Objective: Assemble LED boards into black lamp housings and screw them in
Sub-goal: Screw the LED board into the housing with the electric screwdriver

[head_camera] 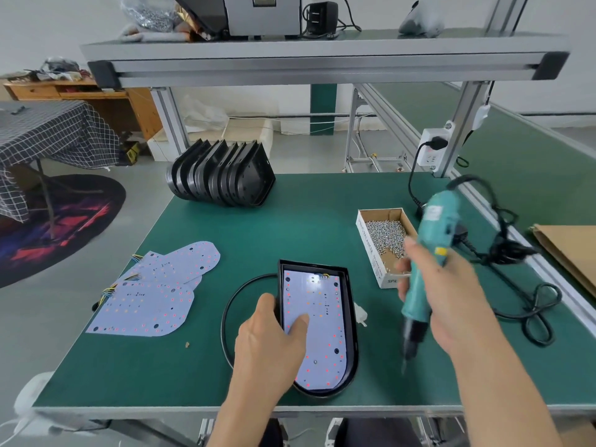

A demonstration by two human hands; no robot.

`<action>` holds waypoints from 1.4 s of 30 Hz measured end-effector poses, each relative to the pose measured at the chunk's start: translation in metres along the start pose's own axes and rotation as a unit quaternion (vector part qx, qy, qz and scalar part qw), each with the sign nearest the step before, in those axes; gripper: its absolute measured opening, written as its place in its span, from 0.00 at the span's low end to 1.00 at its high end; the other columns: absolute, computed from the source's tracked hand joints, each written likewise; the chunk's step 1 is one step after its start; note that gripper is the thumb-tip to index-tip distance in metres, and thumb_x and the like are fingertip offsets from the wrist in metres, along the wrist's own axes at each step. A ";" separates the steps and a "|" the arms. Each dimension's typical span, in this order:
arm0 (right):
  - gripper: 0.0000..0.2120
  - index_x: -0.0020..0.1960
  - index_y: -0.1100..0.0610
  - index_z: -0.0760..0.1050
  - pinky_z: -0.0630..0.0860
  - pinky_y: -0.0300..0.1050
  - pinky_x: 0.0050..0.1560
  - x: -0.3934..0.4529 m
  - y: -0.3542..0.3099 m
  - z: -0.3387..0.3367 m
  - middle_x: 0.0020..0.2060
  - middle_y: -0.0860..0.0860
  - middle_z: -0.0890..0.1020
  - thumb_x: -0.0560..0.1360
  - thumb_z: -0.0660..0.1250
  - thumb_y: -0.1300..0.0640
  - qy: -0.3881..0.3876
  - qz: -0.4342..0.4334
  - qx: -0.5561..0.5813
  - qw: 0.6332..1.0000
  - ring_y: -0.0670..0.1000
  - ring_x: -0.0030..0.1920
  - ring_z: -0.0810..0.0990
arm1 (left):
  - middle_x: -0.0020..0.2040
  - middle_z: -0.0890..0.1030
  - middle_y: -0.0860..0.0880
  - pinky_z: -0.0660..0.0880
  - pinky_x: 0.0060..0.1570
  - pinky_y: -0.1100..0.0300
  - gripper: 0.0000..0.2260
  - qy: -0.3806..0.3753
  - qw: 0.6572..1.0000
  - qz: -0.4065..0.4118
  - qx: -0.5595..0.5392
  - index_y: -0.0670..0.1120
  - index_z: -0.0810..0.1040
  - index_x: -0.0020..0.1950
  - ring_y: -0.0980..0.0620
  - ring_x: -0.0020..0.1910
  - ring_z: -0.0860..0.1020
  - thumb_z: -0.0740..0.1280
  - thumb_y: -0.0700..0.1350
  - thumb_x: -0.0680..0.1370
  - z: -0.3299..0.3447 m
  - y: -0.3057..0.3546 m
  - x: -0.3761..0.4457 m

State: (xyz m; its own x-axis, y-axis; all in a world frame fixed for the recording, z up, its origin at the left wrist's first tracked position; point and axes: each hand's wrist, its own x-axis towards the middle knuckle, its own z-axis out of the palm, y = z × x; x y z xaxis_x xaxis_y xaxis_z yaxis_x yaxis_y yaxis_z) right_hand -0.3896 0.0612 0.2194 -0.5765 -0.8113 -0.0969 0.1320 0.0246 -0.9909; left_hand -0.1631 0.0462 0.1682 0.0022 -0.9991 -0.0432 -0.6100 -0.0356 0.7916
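Green matting covers the counter [290, 221], and near its front edge lies a black lamp housing [351, 317] with an LED board [322, 324] seated inside, long axis running away from the person. The left hand [274, 343] grips the housing's left wall, thumb pressing flat on the board. The right hand [451, 295] is wrapped around a teal electric screwdriver [425, 269], whose blurred tip hangs just right of the housing, above the mat; the coming move likely swings it leftward over a screw hole. Behind it sits a box of screws [387, 240]. Spare boards [151, 295] lie left; stacked housings [222, 175] stand at the far side.
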 end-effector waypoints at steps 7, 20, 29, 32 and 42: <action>0.09 0.48 0.47 0.75 0.79 0.52 0.45 -0.022 0.034 -0.011 0.42 0.50 0.81 0.80 0.67 0.43 -0.062 -0.021 -0.424 0.903 0.51 0.40 0.84 | 0.40 0.83 0.61 0.75 0.37 0.58 0.06 0.036 0.992 -0.002 -0.120 0.54 0.77 0.45 0.58 0.37 0.80 0.73 0.51 0.78 -0.012 -0.010 0.007; 0.25 0.73 0.54 0.69 0.79 0.48 0.53 -0.012 0.052 0.024 0.67 0.52 0.72 0.83 0.64 0.40 -0.022 -0.082 -0.699 0.710 0.55 0.63 0.78 | 0.47 0.88 0.51 0.83 0.52 0.44 0.04 0.047 0.935 -0.027 -0.349 0.58 0.83 0.46 0.45 0.47 0.86 0.76 0.51 0.73 -0.029 -0.021 0.010; 0.20 0.71 0.54 0.70 0.75 0.47 0.55 -0.018 0.058 0.032 0.63 0.50 0.75 0.84 0.58 0.45 0.025 -0.108 -0.744 0.659 0.53 0.61 0.78 | 0.46 0.88 0.51 0.82 0.55 0.38 0.05 0.055 0.933 -0.024 -0.356 0.58 0.82 0.47 0.43 0.48 0.86 0.76 0.49 0.77 -0.030 -0.022 0.006; 0.18 0.67 0.51 0.73 0.72 0.50 0.59 -0.015 0.058 0.028 0.62 0.48 0.77 0.83 0.59 0.42 0.018 -0.102 -0.755 0.647 0.52 0.62 0.78 | 0.45 0.87 0.52 0.83 0.54 0.39 0.07 0.061 0.935 -0.020 -0.348 0.59 0.82 0.46 0.45 0.47 0.86 0.75 0.47 0.79 -0.030 -0.023 0.006; 0.08 0.57 0.54 0.80 0.78 0.52 0.53 -0.022 0.055 0.067 0.53 0.53 0.78 0.81 0.64 0.54 -0.099 -0.284 -0.610 0.733 0.58 0.59 0.76 | 0.44 0.87 0.52 0.84 0.48 0.44 0.07 0.069 0.933 -0.014 -0.354 0.59 0.82 0.46 0.45 0.44 0.85 0.76 0.46 0.78 -0.032 -0.024 0.002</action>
State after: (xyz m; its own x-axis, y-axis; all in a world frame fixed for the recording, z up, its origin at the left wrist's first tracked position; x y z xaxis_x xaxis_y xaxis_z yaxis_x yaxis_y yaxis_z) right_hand -0.3161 0.0410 0.1737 -0.1156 -0.9588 0.2595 -0.9731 0.0568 -0.2234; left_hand -0.1235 0.0440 0.1688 0.1424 -0.9893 -0.0303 0.0674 -0.0209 0.9975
